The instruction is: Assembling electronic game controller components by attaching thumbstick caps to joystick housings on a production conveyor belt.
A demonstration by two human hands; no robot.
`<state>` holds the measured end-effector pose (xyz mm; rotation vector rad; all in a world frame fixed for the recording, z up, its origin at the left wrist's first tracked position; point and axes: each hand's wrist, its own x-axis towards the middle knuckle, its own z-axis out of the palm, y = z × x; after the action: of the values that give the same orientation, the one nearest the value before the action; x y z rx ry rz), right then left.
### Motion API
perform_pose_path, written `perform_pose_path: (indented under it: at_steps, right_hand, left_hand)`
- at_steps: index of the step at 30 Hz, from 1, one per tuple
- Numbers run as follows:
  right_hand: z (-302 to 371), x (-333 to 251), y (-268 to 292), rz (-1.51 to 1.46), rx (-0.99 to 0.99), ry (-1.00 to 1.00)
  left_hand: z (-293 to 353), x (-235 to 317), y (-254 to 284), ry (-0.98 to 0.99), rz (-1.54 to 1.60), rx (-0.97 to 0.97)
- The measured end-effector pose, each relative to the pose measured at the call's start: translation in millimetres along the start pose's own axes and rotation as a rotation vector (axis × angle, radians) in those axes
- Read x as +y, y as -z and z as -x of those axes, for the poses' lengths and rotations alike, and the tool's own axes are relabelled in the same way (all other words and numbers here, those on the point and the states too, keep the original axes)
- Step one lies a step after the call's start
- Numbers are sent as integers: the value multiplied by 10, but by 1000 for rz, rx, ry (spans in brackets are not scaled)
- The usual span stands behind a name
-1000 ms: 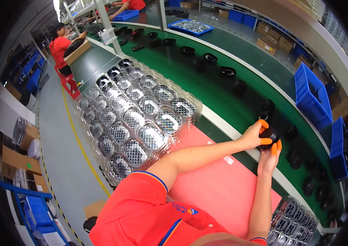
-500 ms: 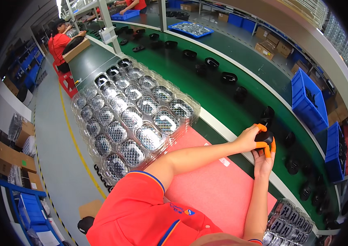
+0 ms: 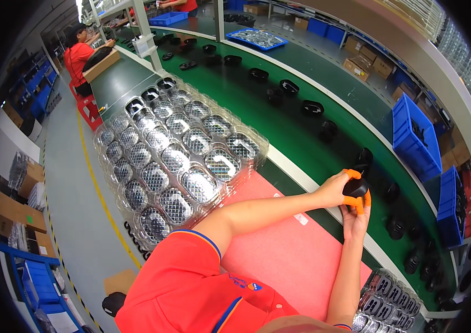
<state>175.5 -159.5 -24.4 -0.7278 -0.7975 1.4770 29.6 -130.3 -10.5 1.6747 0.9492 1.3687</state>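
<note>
Over the near edge of the green belt (image 3: 279,130), both my hands hold one glossy black rounded plastic part (image 3: 355,187). My left hand (image 3: 331,190) grips it from the left, fingers closed around it. From below and the right, my right hand (image 3: 355,220) supports it with curled fingers. Orange finger cots cover several fingertips. Just beyond my hands another black part (image 3: 363,158) rests on the belt. My fingers hide much of the held part, so its exact kind does not show.
A clear plastic blister tray (image 3: 197,186) with many rounded pockets lies at left beside a pink mat (image 3: 279,244). Another tray (image 3: 388,302) sits at lower right. Blue bins (image 3: 415,136) stand beyond the belt. A co-worker in red (image 3: 80,58) sits at far left.
The black parts on the belt have shifted slightly right and nearer. My view has moved a little; both hands keep their hold on the black part in nearly the same pose.
</note>
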Motion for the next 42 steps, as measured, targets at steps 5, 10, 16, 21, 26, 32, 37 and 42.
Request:
perform_pose_path:
  at_steps: [5, 10, 16, 21, 26, 32, 37, 42]
  right_hand:
    - [-10, 37, 29, -16, -8, -34]
    - [-57, 18, 1, -57, 6, -5]
    - [-170, 70, 81, -11, 79, -15]
    - [-60, 33, -142, 187, 142, 30]
    - [-47, 81, -139, 365, 100, -6]
    - [1, 118, -247, 479, 3, -18]
    - [1, 118, -170, 518, 20, -27]
    - [0, 257, -226, 560, -82, 5]
  left_hand:
    - [-20, 15, 103, 7, -34, -64]
    - [-109, -32, 132, 163, 367, -38]
    - [-191, -268, 191, 467, 833, 122]
    - [-563, -548, 472, 399, 325, 359]
    - [-668, -592, 534, 302, -351, 395]
    - [-673, -506, 501, 310, -536, 211]
    - [-1024, -851, 641, -9, -706, 353]
    - [-1251, -1447, 1107, -282, -1221, 379]
